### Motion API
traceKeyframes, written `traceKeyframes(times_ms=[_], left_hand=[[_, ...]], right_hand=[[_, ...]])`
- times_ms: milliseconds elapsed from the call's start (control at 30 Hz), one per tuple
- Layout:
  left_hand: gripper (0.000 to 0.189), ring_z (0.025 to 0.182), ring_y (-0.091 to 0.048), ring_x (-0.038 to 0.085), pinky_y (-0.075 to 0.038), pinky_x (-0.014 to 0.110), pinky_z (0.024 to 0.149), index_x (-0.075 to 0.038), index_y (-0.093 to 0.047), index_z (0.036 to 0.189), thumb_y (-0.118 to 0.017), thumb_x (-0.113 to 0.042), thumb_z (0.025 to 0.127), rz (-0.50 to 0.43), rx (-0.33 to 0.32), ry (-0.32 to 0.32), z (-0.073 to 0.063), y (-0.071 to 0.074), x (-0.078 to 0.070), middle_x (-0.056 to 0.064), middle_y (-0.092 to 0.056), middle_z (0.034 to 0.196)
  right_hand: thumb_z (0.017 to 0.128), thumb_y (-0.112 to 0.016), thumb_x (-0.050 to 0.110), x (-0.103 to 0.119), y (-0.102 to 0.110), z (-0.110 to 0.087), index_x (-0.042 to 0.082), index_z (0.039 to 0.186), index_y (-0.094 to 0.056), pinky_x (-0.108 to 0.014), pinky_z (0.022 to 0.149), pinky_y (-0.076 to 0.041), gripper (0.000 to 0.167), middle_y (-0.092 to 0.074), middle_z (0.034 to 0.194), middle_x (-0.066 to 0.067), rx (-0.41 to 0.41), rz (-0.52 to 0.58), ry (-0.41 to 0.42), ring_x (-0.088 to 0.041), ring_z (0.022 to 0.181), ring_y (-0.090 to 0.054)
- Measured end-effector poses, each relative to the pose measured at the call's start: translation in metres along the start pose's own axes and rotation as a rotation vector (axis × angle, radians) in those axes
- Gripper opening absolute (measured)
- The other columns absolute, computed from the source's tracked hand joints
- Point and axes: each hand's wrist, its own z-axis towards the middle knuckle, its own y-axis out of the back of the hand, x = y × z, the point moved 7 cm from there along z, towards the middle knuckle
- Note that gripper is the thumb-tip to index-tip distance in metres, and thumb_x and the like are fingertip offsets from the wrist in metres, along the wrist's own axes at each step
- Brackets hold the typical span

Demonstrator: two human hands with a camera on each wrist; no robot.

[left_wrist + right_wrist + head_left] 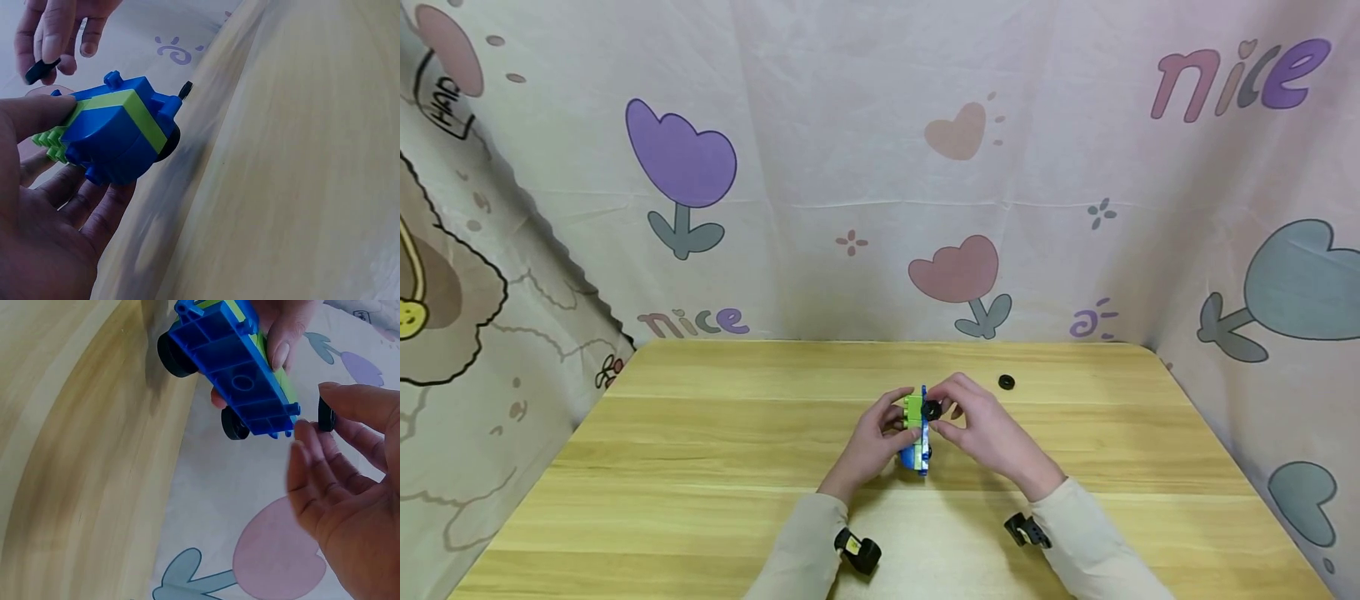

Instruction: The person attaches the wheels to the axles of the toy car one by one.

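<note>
Blue and lime-green plastic makes up the small, blocky toy vehicle that, in the head view, sits in the left hand, with the thumb on its near side and the fingers reaching round behind. The right hand pinches a small black ring-shaped wheel between thumb and fingertips, a narrow grip parted only by the wheel itself, just beside the vehicle. Beyond that pinch and to its right, another black ring-shaped wheel lies on the pale wood-grain tabletop.

In the left wrist view, the left thumb presses on top of the vehicle while the fingers support it from below, so the hold is spread only as wide as the body. On the side away from that thumb, two fitted black wheels show.

In the right wrist view, the ribbed underside faces the right hand's grip, and the pinched wheel stands near a short blue peg, with a gap between them. The step appears to be seating the wheel on that peg. To do it well, I would square the wheel's hole to the peg, keep the fingertips on the rim and off the hole, brace the body firmly with the left hand, and press straight along the peg, without tilting.
</note>
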Motion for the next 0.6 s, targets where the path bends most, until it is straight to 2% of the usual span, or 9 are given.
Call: traceKeyframes(times_ms=[300, 333, 433, 533, 600], left_hand=[[0.058, 0.097, -0.057, 0.023, -0.05, 0.034, 0.086, -0.008, -0.043, 0.146, -0.067, -0.009, 0.093, 0.012, -0.006, 0.006, 0.0006, -0.0011, 0.0006, 0.01, -0.066, 0.111], [0.057, 0.097, -0.057, 0.024, -0.049, 0.034, 0.086, -0.007, -0.044, 0.145, -0.067, -0.008, 0.093, 0.009, -0.004, 0.009, -0.0004, -0.0013, -0.0037, 0.01, -0.066, 0.111], [0.058, 0.098, -0.057, 0.026, -0.049, 0.036, 0.086, -0.005, -0.042, 0.146, -0.066, -0.006, 0.093, 0.006, 0.001, 0.014, -0.0007, -0.0019, -0.0046, 0.011, -0.066, 0.111], [0.058, 0.098, -0.057, 0.026, -0.05, 0.036, 0.086, -0.003, -0.041, 0.146, -0.065, -0.006, 0.093, 0.011, 0.008, 0.015, -0.0006, -0.0023, -0.0042, 0.013, -0.065, 0.113], [0.058, 0.098, -0.057, 0.024, -0.05, 0.034, 0.086, -0.006, -0.042, 0.146, -0.066, -0.008, 0.093, 0.007, 0.006, 0.011, -0.0001, -0.002, 0.0, 0.012, -0.066, 0.114]], right_hand=[[0.086, -0.076, 0.006, -0.0028, -0.0037, 0.0013, 0.012, 0.115, -0.064, -0.038, 0.077, -0.053, 0.032, -0.056, 0.107, 0.006, 0.011, -0.007, -0.011, -0.014, 0.091, -0.058], [0.086, -0.076, 0.006, -0.003, -0.0038, 0.0014, 0.012, 0.115, -0.064, -0.038, 0.077, -0.053, 0.032, -0.056, 0.107, 0.006, 0.01, -0.008, -0.006, -0.014, 0.092, -0.058], [0.086, -0.076, 0.006, -0.0038, -0.0049, 0.0016, 0.011, 0.115, -0.064, -0.036, 0.077, -0.053, 0.032, -0.056, 0.107, 0.006, 0.01, -0.01, 0.002, -0.015, 0.091, -0.058], [0.086, -0.076, 0.006, -0.0051, -0.0063, 0.0018, 0.012, 0.116, -0.064, -0.036, 0.077, -0.053, 0.033, -0.055, 0.106, 0.006, 0.011, -0.005, 0.0, -0.015, 0.091, -0.058], [0.086, -0.076, 0.006, -0.0059, -0.007, 0.0018, 0.012, 0.116, -0.064, -0.036, 0.077, -0.053, 0.033, -0.055, 0.106, 0.006, 0.011, -0.005, -0.006, -0.014, 0.09, -0.058]])
